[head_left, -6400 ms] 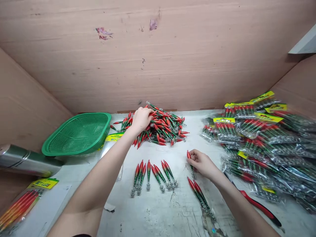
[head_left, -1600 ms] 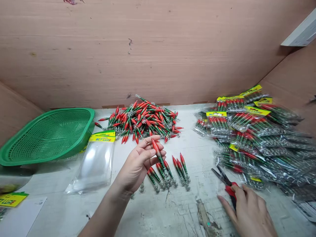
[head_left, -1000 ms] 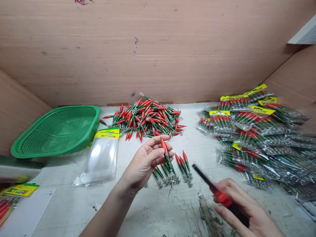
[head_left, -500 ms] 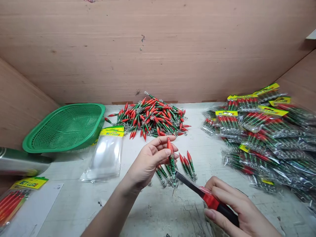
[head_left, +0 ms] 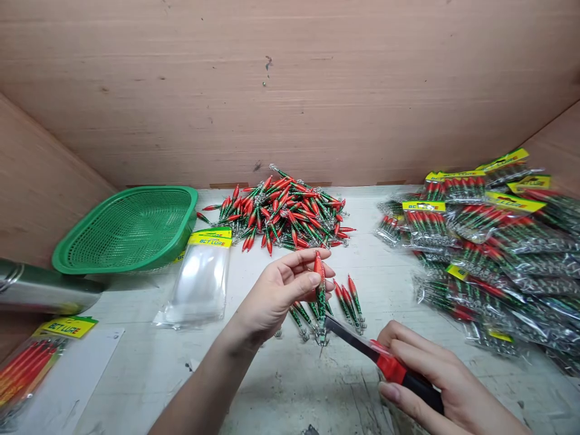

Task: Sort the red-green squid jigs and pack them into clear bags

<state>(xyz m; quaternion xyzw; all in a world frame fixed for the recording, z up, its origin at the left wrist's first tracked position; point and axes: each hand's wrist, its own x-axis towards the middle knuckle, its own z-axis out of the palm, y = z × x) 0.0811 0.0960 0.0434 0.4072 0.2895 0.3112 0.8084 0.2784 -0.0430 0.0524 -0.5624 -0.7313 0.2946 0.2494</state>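
Between thumb and fingers, my left hand [head_left: 290,281] holds a squid jig [head_left: 320,290] upright, its red nose at the top and its green, dark-speckled body and hooks pointing down. My right hand [head_left: 435,374] is wrapped around the red and black handle of a utility knife [head_left: 357,343]. The dark blade's tip is at the lower end of the jig, by the hooks; whether it touches cannot be made out. Several squid jigs [head_left: 348,302] lie on the table just behind, partly hidden by my left hand. Farther back is a heap of the same jigs [head_left: 290,211].
A green plastic basket [head_left: 67,260] stands at the back left, beside a stack of clear header bags [head_left: 197,290]. Packed bags of jigs [head_left: 480,254] are piled on the right. A metal cylinder [head_left: 40,287] and a bag of orange-red jigs [head_left: 31,368] lie at the left. A wooden wall [head_left: 290,121] closes the back.
The whole view has shifted slightly, so things appear a little farther right. Both hands keep their grips, and the blade stays at the jig's lower end.
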